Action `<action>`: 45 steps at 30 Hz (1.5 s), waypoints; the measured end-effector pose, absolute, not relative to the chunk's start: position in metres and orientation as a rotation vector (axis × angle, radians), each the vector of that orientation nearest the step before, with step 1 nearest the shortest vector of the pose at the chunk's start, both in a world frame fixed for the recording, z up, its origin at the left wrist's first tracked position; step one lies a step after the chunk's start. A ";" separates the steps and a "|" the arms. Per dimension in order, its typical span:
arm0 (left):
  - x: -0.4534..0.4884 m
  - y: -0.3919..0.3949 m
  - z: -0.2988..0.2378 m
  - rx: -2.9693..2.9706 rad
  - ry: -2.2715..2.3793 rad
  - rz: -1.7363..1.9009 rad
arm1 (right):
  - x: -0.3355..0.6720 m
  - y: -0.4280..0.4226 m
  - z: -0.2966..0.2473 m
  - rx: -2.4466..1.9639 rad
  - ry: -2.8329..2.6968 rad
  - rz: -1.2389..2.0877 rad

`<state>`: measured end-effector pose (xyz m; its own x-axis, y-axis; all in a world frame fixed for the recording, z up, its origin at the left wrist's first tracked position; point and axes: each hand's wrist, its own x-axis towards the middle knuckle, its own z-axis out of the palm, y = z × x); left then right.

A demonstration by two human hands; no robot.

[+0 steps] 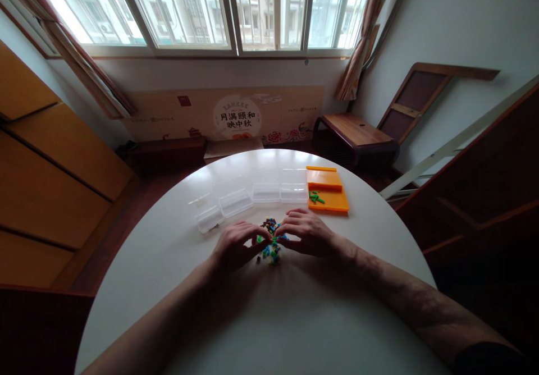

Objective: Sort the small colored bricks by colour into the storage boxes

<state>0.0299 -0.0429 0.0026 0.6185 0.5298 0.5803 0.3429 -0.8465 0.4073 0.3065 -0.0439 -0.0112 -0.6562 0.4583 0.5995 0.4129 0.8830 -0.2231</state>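
Left hand (236, 246) palm down on the white round table (177, 285), fingers curled loosely toward a small heap of coloured pieces (270, 241), fingertips at its left edge; whether any piece was pinched could not be told. Right hand (306, 232) likewise palm down, fingers bent inward and touching the heap from the right; grip on any piece too small to make out. Heap lay between the two hands, near the middle of the table: blue, green, brown and yellow bits, a few strayed just in front.

Just beyond the hands, a row of clear plastic boxes (252, 198), lids open, curving from left to right. At the right end of that row, just beside the last clear box, an orange box (332, 204) with its lid (323, 178) laid back, a few green pieces (315, 197) inside.

Past the table edge, a low dark bench (356, 131) at right and a flattened cardboard panel (227, 114) propped against the wall under the window (210, 10). Printed on the panel in a round emblem: 月满颐和 over 映中秋; smaller print along it unreadable.
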 end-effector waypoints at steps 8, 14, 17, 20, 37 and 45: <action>0.030 -0.043 0.003 2.598 0.693 1.055 | 0.306 -0.045 -0.009 -0.607 -2.352 0.098; 0.018 -0.038 0.008 2.659 0.768 1.104 | 0.317 -0.044 -0.003 -0.676 -2.271 0.124; 0.009 -0.033 0.008 2.708 0.804 1.119 | 0.332 -0.039 -0.001 -0.750 -2.263 0.063; 0.003 -0.030 0.007 2.725 0.885 1.098 | 0.354 -0.030 0.000 -0.895 -2.171 -0.026; -0.004 -0.030 0.003 2.728 0.978 0.941 | 0.398 -0.006 -0.021 -1.401 -1.854 -0.028; -0.006 -0.031 0.005 2.704 0.962 0.838 | 0.366 -0.025 -0.012 -1.065 -2.059 0.061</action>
